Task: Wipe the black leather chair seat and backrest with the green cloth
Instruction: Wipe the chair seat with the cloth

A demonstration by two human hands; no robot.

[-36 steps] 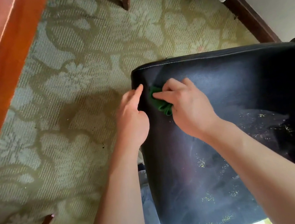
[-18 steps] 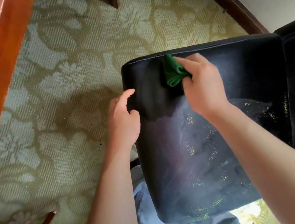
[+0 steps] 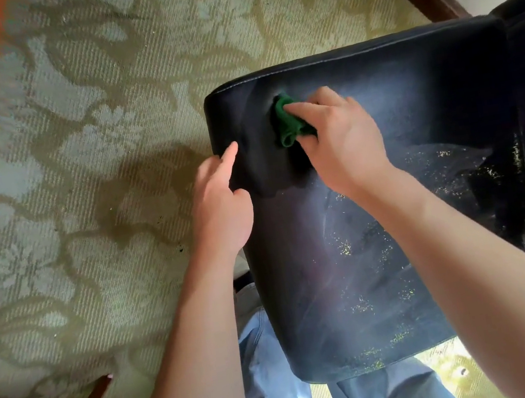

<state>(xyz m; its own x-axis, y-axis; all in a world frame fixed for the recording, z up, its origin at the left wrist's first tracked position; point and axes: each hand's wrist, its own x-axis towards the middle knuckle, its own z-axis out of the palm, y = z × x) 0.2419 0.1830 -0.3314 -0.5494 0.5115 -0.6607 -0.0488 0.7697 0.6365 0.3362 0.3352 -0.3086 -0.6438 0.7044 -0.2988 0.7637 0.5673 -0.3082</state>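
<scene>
Pressing the bunched cloth (image 3: 288,121) onto the seat (image 3: 350,253) with my right hand (image 3: 337,137) closed around it; my left hand (image 3: 224,205), fingers loosely spread, braces the edge just beside.

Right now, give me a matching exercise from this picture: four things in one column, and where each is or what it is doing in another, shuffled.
1. green cloth
2. left hand
3. yellow-green specks
4. patterned carpet

A. scattered over the seat's near part
B. bunched under the right hand
C. covering the floor
D. resting at the chair seat's side edge

Pairs: 1-B, 2-D, 3-A, 4-C
</scene>
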